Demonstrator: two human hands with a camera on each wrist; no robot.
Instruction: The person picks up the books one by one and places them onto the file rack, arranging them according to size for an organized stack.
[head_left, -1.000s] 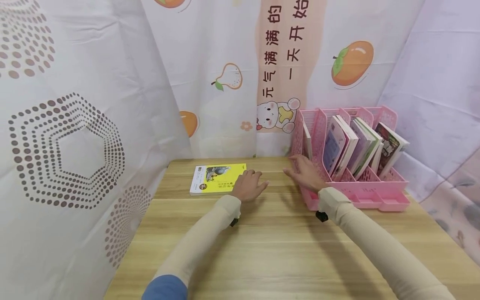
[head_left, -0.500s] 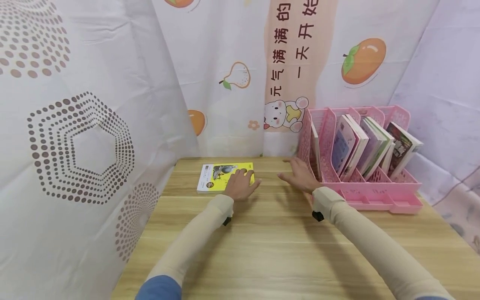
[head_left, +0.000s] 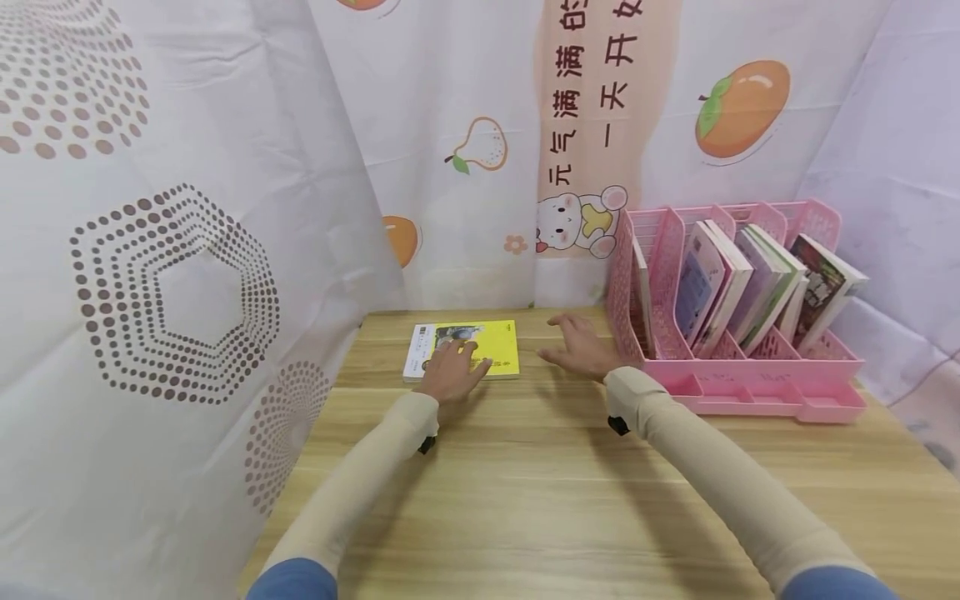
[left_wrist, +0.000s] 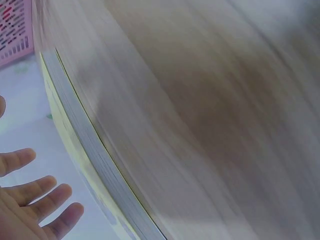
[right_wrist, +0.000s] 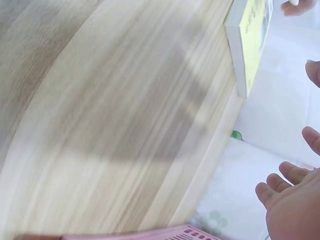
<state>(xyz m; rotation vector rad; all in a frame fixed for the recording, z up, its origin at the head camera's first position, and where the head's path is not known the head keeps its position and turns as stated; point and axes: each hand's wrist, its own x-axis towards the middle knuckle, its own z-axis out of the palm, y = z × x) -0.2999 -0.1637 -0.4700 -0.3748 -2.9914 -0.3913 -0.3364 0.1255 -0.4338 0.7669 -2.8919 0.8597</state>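
A book (head_left: 497,343) with a yellow and white cover lies flat near the back of the wooden table. Over its front edge hovers my left hand (head_left: 453,372), fingers spread and holding nothing; the left wrist view shows a gap between those fingers and the book's page edge (left_wrist: 100,150). My right hand (head_left: 581,348) is in the air between the book and the pink book rack (head_left: 757,372), its fingers apart and nothing in them. In the right wrist view, the yellow book (right_wrist: 245,45) stands off from the right fingertips (right_wrist: 265,192).
Several books (head_left: 712,287) lean in the rack's slots at the right, and a thin one (head_left: 642,300) stands in the leftmost slot. A patterned curtain (head_left: 450,208) hangs behind the table (head_left: 525,500) and along its left side.
My left hand has moved left, from the book's right end to over its middle. The right hand has shifted left, away from the rack. The head view has turned slightly.
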